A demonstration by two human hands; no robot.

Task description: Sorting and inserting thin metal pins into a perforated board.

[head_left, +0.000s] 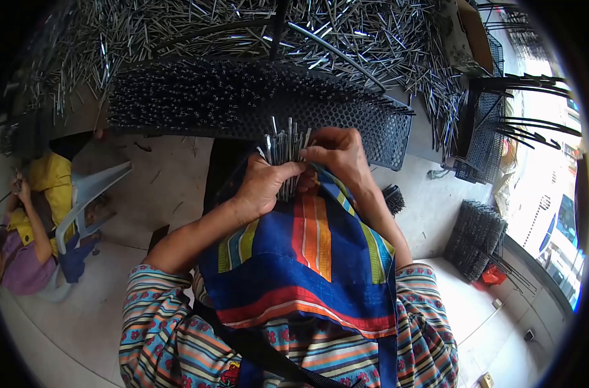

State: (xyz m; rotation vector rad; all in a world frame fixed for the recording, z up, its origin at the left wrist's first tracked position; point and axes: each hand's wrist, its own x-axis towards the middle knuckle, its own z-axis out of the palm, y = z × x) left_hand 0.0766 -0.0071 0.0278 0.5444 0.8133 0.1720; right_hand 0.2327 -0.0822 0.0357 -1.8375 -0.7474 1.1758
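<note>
A bundle of thin silvery metal strips [284, 147] stands roughly upright above my lap, wrapped in my left hand [261, 186]. The strips' upper ends are uneven, and their lower ends show below the thumb. At the bundle's right edge, my right hand [343, 159] is bent with thumb and fingers pinched on strips there; how many it grips is hidden. Just beyond both hands lies a black perforated tray [381, 132]. Dark thin rods [178, 97] stand packed together across its left and far parts, while bare holes show at its near right.
Loose metal strips [359, 39] cover the table beyond the tray. An open cardboard box [472, 32] and black baskets [479, 129] stand at the right. Stacked black racks [475, 239] rest on the floor. At left, another person [32, 258] sits near a pale plastic chair [90, 194].
</note>
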